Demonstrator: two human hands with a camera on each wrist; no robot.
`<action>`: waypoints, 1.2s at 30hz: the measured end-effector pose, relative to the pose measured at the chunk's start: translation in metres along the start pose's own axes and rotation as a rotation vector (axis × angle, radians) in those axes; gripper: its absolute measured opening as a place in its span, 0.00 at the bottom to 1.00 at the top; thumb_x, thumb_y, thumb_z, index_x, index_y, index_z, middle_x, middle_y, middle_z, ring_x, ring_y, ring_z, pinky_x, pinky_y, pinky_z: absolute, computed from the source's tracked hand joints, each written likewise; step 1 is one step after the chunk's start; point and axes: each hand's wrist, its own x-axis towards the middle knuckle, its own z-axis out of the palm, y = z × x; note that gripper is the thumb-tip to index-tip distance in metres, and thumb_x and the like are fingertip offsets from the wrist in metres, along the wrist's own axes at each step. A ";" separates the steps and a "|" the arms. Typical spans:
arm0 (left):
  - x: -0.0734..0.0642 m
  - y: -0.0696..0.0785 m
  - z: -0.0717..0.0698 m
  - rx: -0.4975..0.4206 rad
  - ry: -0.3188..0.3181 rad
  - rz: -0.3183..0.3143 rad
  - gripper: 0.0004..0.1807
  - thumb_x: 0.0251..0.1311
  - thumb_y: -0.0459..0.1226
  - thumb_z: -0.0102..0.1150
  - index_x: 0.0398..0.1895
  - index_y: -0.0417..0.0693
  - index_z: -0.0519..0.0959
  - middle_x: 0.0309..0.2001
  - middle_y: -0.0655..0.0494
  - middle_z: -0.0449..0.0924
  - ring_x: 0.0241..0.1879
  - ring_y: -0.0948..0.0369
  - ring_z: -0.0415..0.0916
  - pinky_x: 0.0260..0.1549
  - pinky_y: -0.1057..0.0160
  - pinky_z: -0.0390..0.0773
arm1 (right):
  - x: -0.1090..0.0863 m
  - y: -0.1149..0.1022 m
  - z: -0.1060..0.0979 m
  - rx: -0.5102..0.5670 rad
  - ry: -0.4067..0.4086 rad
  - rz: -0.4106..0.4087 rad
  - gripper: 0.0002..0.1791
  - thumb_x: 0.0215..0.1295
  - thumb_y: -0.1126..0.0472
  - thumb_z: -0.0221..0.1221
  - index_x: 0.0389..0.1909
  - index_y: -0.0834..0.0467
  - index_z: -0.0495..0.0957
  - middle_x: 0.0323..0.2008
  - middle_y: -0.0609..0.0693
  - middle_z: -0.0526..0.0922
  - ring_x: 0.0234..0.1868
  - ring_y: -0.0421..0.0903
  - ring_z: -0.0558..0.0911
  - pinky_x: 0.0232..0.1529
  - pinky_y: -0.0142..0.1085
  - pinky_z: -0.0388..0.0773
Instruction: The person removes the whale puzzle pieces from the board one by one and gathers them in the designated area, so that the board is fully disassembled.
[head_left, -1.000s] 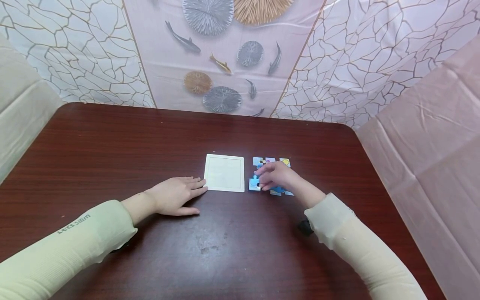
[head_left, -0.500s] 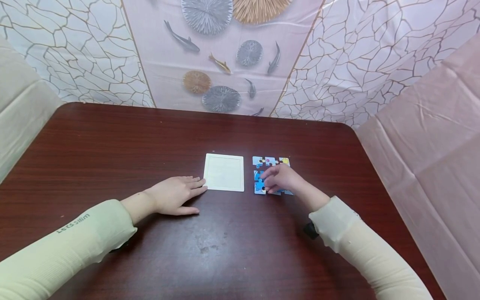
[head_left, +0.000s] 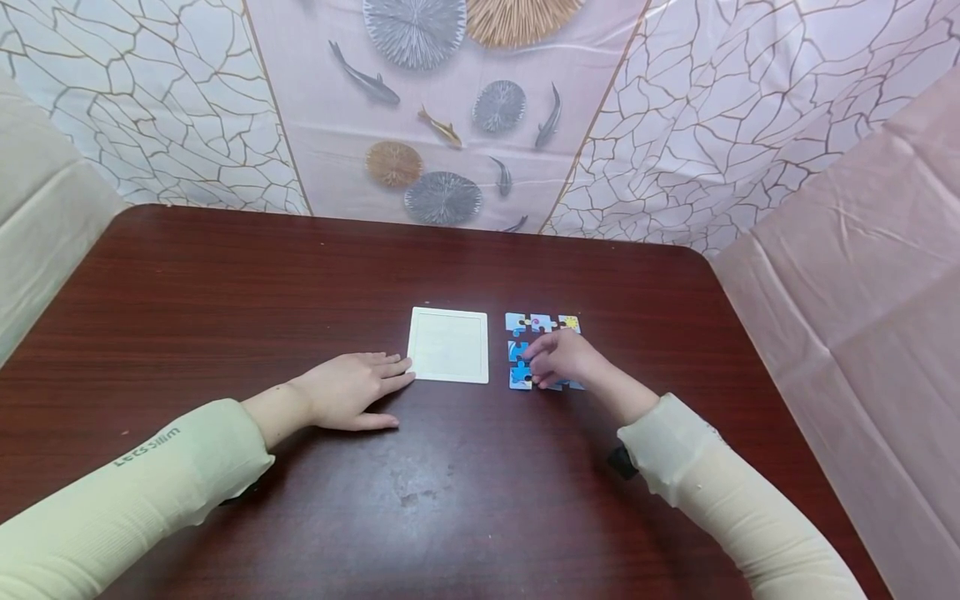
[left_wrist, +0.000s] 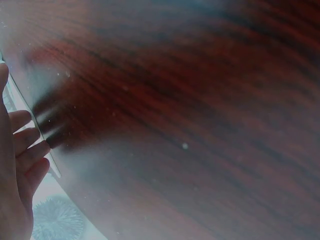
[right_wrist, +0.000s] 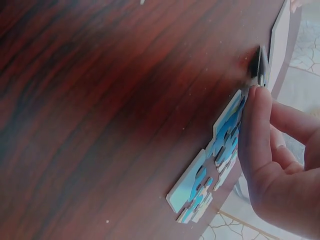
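Note:
A white square puzzle frame (head_left: 448, 344) lies flat on the brown table. My left hand (head_left: 351, 390) rests flat beside it, straight fingertips on its left edge. To the frame's right, blue jigsaw pieces (head_left: 542, 322) lie in loose rows, small gaps between some of them. Over these is my right hand (head_left: 564, 360), hiding the pieces beneath it. Its thumb and fingers pinch a blue puzzle piece (head_left: 520, 379) at the group's near left corner. In the right wrist view that pinched piece (right_wrist: 261, 67) shows nearly edge-on, beyond other flat pieces (right_wrist: 230, 117).
The dark table (head_left: 420, 500) has rounded far corners. Behind it hangs a patterned cloth (head_left: 450, 108), and a plain pinkish cloth (head_left: 862, 292) hangs along the right side. Both forearms reach in from the near edge.
My right hand has shifted slightly right and nearer, bringing the pinched piece in line below the left column of pieces. It has barely moved in the last half second. My left hand stays still.

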 end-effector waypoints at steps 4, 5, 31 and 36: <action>0.000 0.000 0.001 -0.001 -0.001 -0.001 0.34 0.60 0.56 0.52 0.61 0.38 0.71 0.61 0.41 0.71 0.62 0.48 0.69 0.62 0.54 0.67 | -0.001 -0.002 -0.002 0.004 0.005 0.009 0.15 0.60 0.71 0.57 0.48 0.72 0.75 0.27 0.56 0.82 0.23 0.41 0.80 0.34 0.38 0.83; 0.000 -0.001 0.001 -0.002 -0.002 0.000 0.35 0.60 0.56 0.52 0.61 0.38 0.71 0.61 0.41 0.71 0.62 0.48 0.69 0.62 0.54 0.67 | -0.001 -0.002 -0.002 0.006 0.007 0.013 0.15 0.61 0.71 0.57 0.48 0.72 0.75 0.27 0.56 0.82 0.23 0.41 0.80 0.34 0.38 0.83; -0.007 -0.002 0.008 0.008 0.036 -0.029 0.34 0.60 0.55 0.54 0.63 0.42 0.70 0.63 0.42 0.68 0.64 0.44 0.64 0.63 0.49 0.65 | -0.009 -0.004 -0.005 -0.061 0.127 -0.082 0.15 0.64 0.59 0.58 0.47 0.65 0.78 0.38 0.62 0.83 0.29 0.47 0.85 0.36 0.37 0.83; -0.008 -0.002 0.008 -0.036 0.084 -0.134 0.37 0.59 0.57 0.53 0.65 0.44 0.67 0.67 0.42 0.64 0.68 0.42 0.58 0.66 0.46 0.58 | -0.021 -0.003 0.003 -0.228 0.321 -0.272 0.17 0.64 0.54 0.57 0.48 0.60 0.79 0.43 0.59 0.83 0.37 0.52 0.83 0.39 0.40 0.82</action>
